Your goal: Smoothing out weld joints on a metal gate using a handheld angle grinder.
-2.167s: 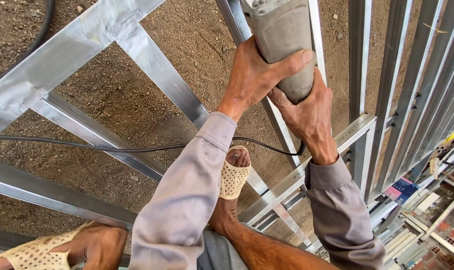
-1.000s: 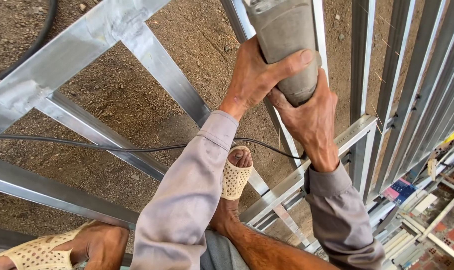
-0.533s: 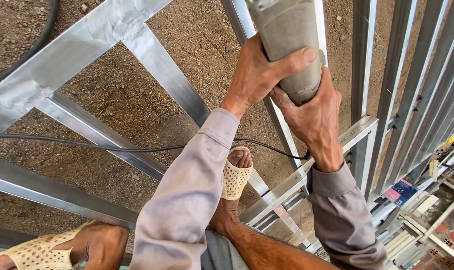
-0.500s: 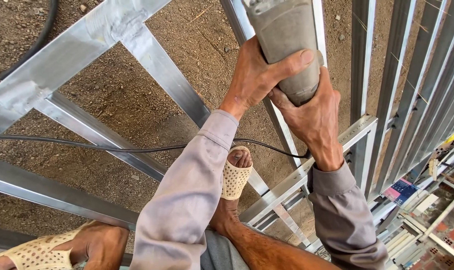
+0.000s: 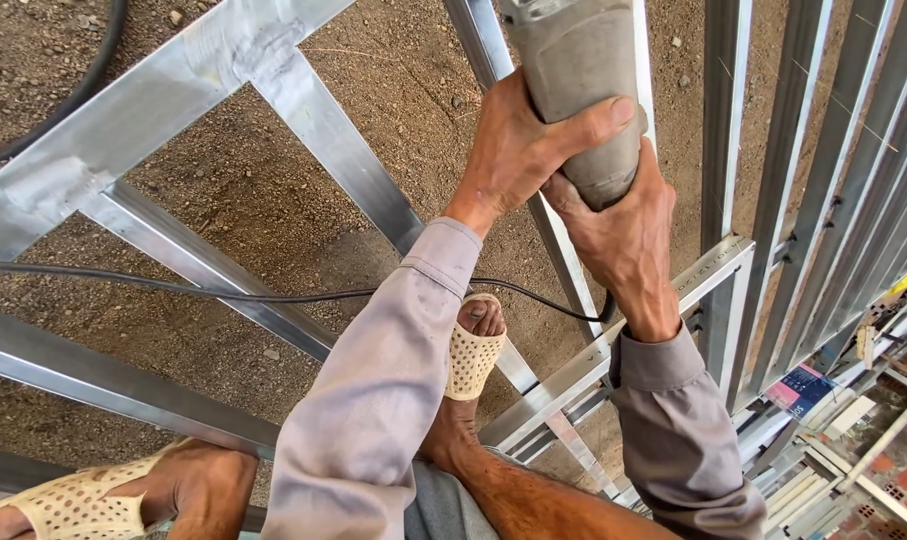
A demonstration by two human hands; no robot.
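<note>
The left hand (image 5: 518, 150) grips the grey body of a power tool (image 5: 581, 90), its thumb laid across the front of the casing and the fingers wrapped round the far side. The right hand (image 5: 623, 235) closes on the same tool from below, cupping its rounded rear end so that the two hands touch one another there. The tool rises out of the top edge of the view, so its working end is hidden. A thin black cable (image 5: 223, 292) runs from under the right wrist, passes behind the left sleeve and goes off to the left edge, lying across the bars. Both arms wear pale grey long sleeves (image 5: 373, 390) with buttoned cuffs. Beneath them lies a frame of galvanised steel bars (image 5: 163, 100) — broad flat sections crossing at angles, with weld marks at a joint near the top. Brown, gritty soil (image 5: 273, 210) shows through the gaps. One foot in a cream perforated sandal (image 5: 473, 355) stands on a slanting bar just below the hands; another sandalled foot (image 5: 103, 495) rests at the lower left corner. To the right, more metal profiles (image 5: 853, 180) stand in close rows — further stacked lengths lie at the lower right.
</note>
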